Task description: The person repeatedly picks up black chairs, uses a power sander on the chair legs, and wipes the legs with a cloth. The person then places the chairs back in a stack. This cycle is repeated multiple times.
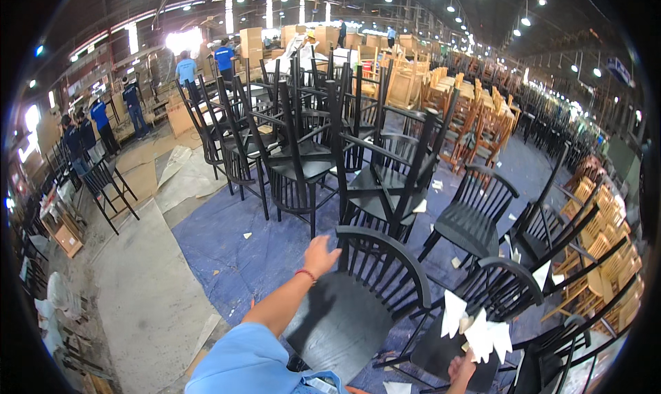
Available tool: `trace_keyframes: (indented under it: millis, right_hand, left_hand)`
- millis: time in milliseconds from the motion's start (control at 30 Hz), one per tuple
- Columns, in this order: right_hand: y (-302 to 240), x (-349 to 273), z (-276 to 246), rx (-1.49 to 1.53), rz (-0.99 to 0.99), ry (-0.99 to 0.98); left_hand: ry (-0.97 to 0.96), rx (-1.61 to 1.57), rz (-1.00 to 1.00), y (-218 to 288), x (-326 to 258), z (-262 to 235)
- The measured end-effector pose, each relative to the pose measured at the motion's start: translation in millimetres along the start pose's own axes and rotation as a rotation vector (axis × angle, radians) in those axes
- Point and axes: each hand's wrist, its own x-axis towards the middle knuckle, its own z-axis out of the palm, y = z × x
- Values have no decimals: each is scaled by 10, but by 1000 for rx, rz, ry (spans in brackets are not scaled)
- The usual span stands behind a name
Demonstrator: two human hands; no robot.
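Observation:
A black spindle-back chair [341, 318] stands upright right in front of me. My left hand [321, 255] is at the left end of its curved top rail [385, 246], fingers loosely apart; whether they touch the wood is hard to tell. Low on the right, my right hand [462, 368] has its fingers closed at the lower edge of several white torn sheets [485, 335], which fan out above it. Behind those sheets is the seat of a second black chair [506, 280]. Part of my right hand's grip is hidden.
Stacked black chairs [296, 161] rise ahead, some upside down with legs up. Another black chair [475, 215] stands to the right, near light wooden chairs [602, 256]. Blue sheeting [220, 239] with white scraps covers the floor. Several people [131, 108] are far left.

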Motion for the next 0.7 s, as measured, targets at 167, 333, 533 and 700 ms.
trace_keyframes:
  millis: [167, 333, 533, 700]
  right_hand:
    - [838, -910, 338, -555, -132, 127]
    - [1061, -1624, 886, -527, -88, 152]
    - [1060, -1956, 1318, -467, -121, 59]
    - [1144, -2083, 1303, -366, -179, -42]
  left_hand:
    - [-619, 186, -7, 44, 1014, 143]
    - [-942, 14, 83, -328, 1339, 357]
    - [-984, -317, -129, -293, 1116, 97]
    - [-925, -507, -34, 126, 404, -452]
